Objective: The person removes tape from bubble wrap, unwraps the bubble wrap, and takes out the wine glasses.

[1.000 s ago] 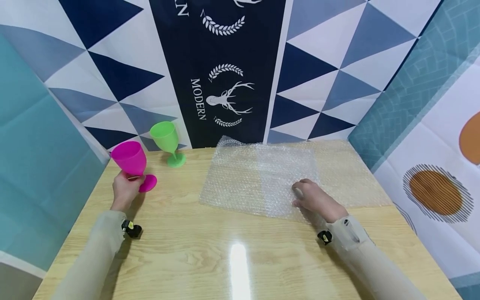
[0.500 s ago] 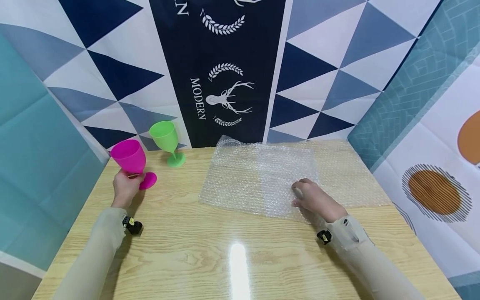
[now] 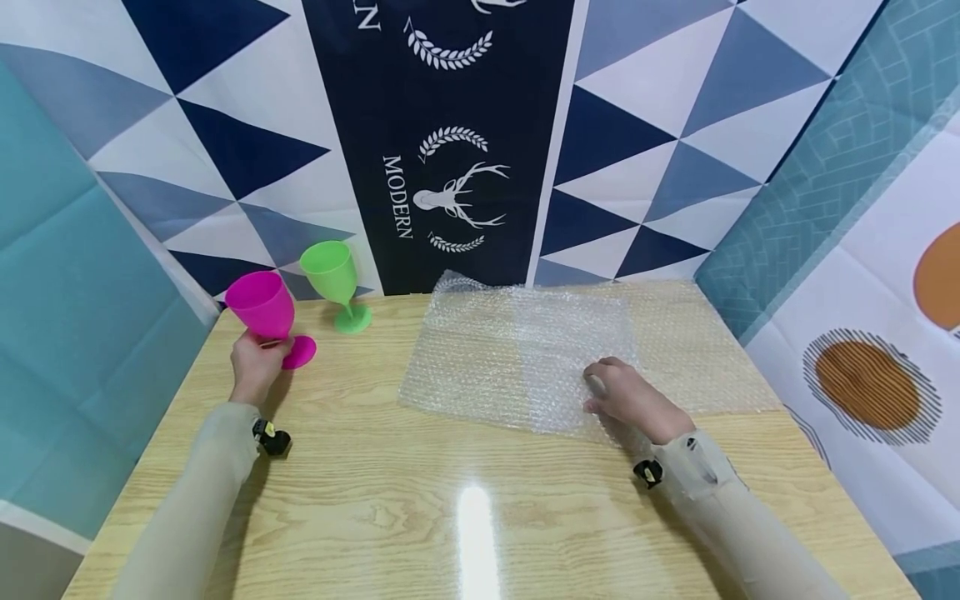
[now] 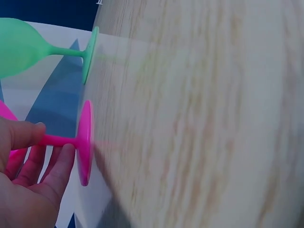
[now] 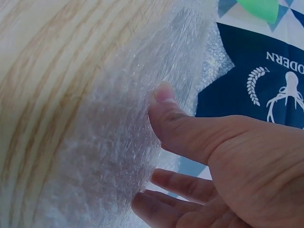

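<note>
In the head view my left hand [image 3: 257, 367] pinches the stem of a pink goblet [image 3: 264, 308] at the table's far left. The left wrist view shows thumb and fingers about the stem, just above the round foot [image 4: 85, 142]. Whether that foot touches the table I cannot tell. Just behind and to the right stands an upright green goblet [image 3: 332, 273]. Flat at the back of the table lies a sheet of clear bubble wrap [image 3: 480, 358]. My right hand [image 3: 630, 400] rests on its front part, thumb and fingers spread and loosely bent in the right wrist view.
The bubble wrap looks doubled in its middle band and reaches the back wall. Patterned cloth walls [image 3: 637, 125] enclose the wooden table [image 3: 360, 517] at the back and both sides. A bright light reflection lies on the tabletop near the front.
My left hand has shifted slightly toward the back of the table with the pink goblet. My right hand, the bubble wrap and the green goblet have stayed put.
</note>
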A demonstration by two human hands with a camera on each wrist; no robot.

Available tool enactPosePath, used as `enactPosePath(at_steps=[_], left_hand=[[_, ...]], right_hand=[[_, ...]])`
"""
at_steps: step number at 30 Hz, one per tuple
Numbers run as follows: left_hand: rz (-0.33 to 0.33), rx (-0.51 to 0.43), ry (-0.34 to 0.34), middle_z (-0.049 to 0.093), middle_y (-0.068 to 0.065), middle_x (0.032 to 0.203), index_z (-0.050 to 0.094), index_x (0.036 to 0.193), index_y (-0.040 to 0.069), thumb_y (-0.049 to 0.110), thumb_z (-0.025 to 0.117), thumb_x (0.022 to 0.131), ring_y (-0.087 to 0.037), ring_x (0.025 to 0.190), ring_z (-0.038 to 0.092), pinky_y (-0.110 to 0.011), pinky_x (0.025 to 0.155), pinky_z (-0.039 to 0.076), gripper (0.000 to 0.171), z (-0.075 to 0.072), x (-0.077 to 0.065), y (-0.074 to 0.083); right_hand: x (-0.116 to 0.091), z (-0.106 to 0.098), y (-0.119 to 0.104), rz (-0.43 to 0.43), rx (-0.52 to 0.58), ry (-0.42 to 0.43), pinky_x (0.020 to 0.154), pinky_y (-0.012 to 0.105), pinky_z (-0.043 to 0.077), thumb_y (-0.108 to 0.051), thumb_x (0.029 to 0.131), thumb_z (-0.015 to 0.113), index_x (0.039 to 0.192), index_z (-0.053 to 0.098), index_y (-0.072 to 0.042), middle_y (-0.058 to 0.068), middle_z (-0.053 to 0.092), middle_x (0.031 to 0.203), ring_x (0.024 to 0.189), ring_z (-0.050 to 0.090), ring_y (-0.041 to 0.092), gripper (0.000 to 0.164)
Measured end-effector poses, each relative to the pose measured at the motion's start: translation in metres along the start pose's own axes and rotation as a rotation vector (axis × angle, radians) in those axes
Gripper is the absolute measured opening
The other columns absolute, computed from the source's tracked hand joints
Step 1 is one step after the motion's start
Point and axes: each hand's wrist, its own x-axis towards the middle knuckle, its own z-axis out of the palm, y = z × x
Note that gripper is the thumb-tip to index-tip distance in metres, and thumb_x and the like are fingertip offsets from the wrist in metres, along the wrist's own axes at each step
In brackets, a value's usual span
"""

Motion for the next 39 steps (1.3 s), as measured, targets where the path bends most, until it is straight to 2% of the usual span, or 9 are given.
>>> enactPosePath(at_steps=[3,6,10,13,16,21,28,32,39], left_hand=[[0.001,-0.006,0.023,0.065,-0.024,0.129,0.061,0.131,-0.003,0.009,0.069,0.094,-0.031,0.120,0.059,-0.045,0.107,0.052,0.040,0.002,0.003,-0.001],[0.003,-0.005,0.044,0.068,-0.022,0.125,0.064,0.129,-0.002,0.010,0.070,0.094,-0.025,0.114,0.061,-0.035,0.100,0.054,0.038,0.006,0.006,-0.002],[-0.007,-0.019,0.062,0.069,-0.021,0.122,0.067,0.127,-0.001,0.011,0.073,0.093,-0.012,0.102,0.060,-0.021,0.090,0.051,0.037,0.010,0.009,-0.002],[-0.019,-0.043,0.066,0.070,-0.020,0.121,0.067,0.126,0.000,0.012,0.074,0.092,-0.005,0.095,0.059,-0.016,0.085,0.050,0.036,0.013,0.012,-0.002],[-0.029,-0.052,0.058,0.070,-0.020,0.122,0.067,0.127,0.001,0.012,0.074,0.092,-0.008,0.098,0.061,-0.018,0.087,0.051,0.037,0.016,0.015,-0.001],[-0.018,-0.039,0.039,0.068,-0.020,0.126,0.064,0.131,0.000,0.014,0.071,0.094,-0.024,0.113,0.063,-0.029,0.097,0.055,0.040,0.019,0.021,0.002],[-0.001,-0.023,0.041,0.070,-0.020,0.122,0.065,0.127,-0.001,0.012,0.071,0.093,-0.018,0.103,0.063,-0.017,0.083,0.052,0.037,0.025,0.029,0.008],[0.002,-0.022,0.035,0.070,-0.021,0.121,0.065,0.127,-0.002,0.012,0.071,0.093,-0.019,0.103,0.064,-0.016,0.081,0.053,0.037,0.025,0.032,0.009],[-0.003,-0.017,0.027,0.070,-0.022,0.122,0.065,0.128,-0.002,0.012,0.071,0.093,-0.017,0.100,0.064,-0.013,0.077,0.053,0.038,0.027,0.038,0.012]], right_hand=[[0.001,0.001,-0.001,0.009,0.003,-0.015,0.105,0.058,0.050,-0.017,0.087,0.082,0.125,0.064,0.009,0.034,0.059,0.131,0.124,0.055,0.051,0.050],[0.001,0.001,-0.001,0.014,0.009,-0.017,0.105,0.059,0.050,-0.017,0.087,0.082,0.125,0.064,0.009,0.034,0.059,0.131,0.124,0.055,0.051,0.049],[0.000,0.000,-0.002,-0.002,0.009,0.001,0.103,0.058,0.051,-0.015,0.086,0.083,0.122,0.065,0.009,0.033,0.060,0.128,0.121,0.057,0.051,0.047],[0.000,0.000,-0.001,-0.025,0.006,0.014,0.102,0.058,0.051,-0.014,0.085,0.083,0.120,0.065,0.010,0.033,0.062,0.124,0.118,0.058,0.050,0.046],[0.000,0.000,-0.001,-0.027,0.006,0.009,0.103,0.058,0.051,-0.014,0.086,0.083,0.121,0.065,0.010,0.033,0.062,0.125,0.120,0.057,0.050,0.047],[0.001,0.000,-0.001,-0.009,0.005,-0.016,0.105,0.059,0.049,-0.016,0.088,0.082,0.125,0.064,0.010,0.034,0.059,0.130,0.124,0.055,0.052,0.049],[0.001,-0.002,-0.001,0.004,-0.001,-0.019,0.104,0.059,0.050,-0.017,0.087,0.082,0.125,0.064,0.009,0.034,0.059,0.130,0.123,0.056,0.051,0.049],[-0.001,-0.002,0.000,-0.025,0.003,-0.002,0.102,0.058,0.052,-0.016,0.086,0.084,0.122,0.065,0.009,0.033,0.061,0.126,0.119,0.058,0.050,0.048],[-0.001,-0.002,0.001,-0.017,0.003,-0.001,0.102,0.057,0.052,-0.016,0.086,0.083,0.122,0.066,0.008,0.032,0.061,0.127,0.119,0.058,0.049,0.046]])
